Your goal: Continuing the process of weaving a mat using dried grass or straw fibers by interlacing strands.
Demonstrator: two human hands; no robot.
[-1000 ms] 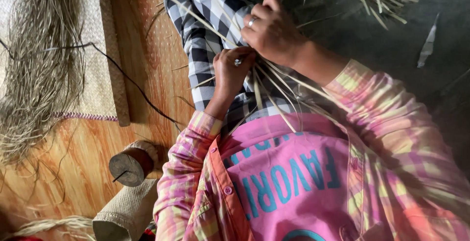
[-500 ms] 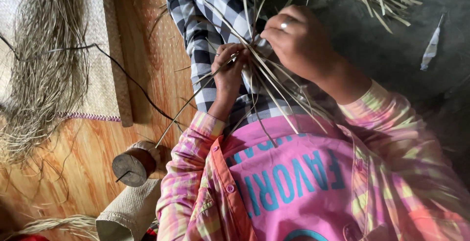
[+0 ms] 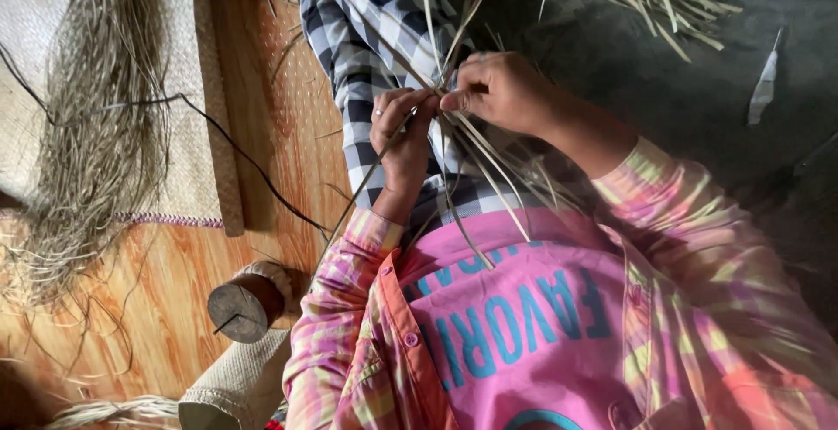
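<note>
bare wooden floor [image 3: 288, 133] left of hands [image 3: 454, 107], crossed by black cord [image 3: 253, 168], spool [image 3: 240, 308] nearer

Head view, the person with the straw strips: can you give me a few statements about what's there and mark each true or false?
1. Both hands pinch the pale straw strips over the lap. True: the left hand and the right hand meet on them.
2. The lap is covered by plain red cloth. False: it is black-and-white checked cloth.
3. A wooden spool stands on the wooden floor. True.
4. The loose fibre bundle lies in the person's right hand. False: it lies apart on a woven mat.
5. A black cord crosses the floor. True.
</note>
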